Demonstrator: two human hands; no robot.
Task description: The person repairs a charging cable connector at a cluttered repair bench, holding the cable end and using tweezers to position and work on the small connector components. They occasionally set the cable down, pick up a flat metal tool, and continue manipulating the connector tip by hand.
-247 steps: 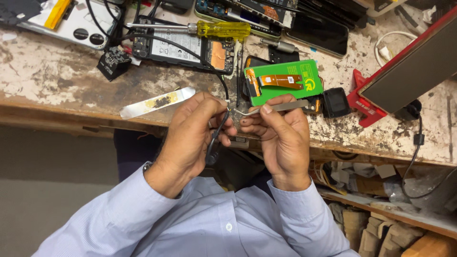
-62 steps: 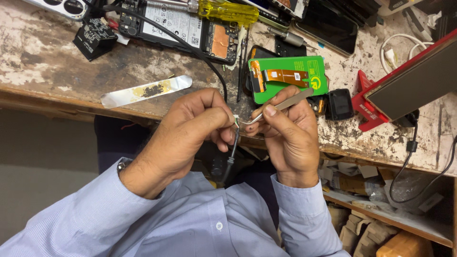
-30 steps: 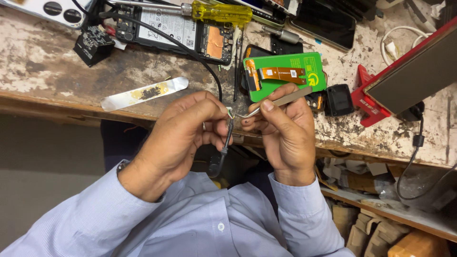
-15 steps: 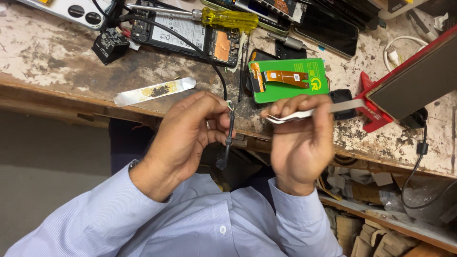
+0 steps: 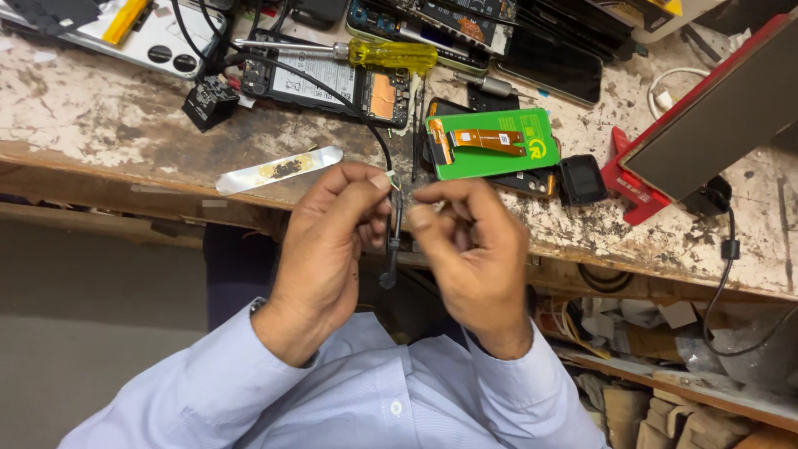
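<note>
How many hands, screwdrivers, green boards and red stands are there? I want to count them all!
Hands: 2, the left hand and the right hand
Screwdrivers: 1, the screwdriver with a yellow handle
Green boards: 1, the green board
Red stands: 1, the red stand
Total: 5

We cannot make out the tiny part pinched at the left hand [image 5: 332,241] fingertips, above the black cable [image 5: 391,249]. The right hand [image 5: 470,249] is motion-blurred, so its grip is unclear. Beyond the green board [image 5: 490,143], the red-edged panel [image 5: 715,116] runs off the frame's edge.
</note>
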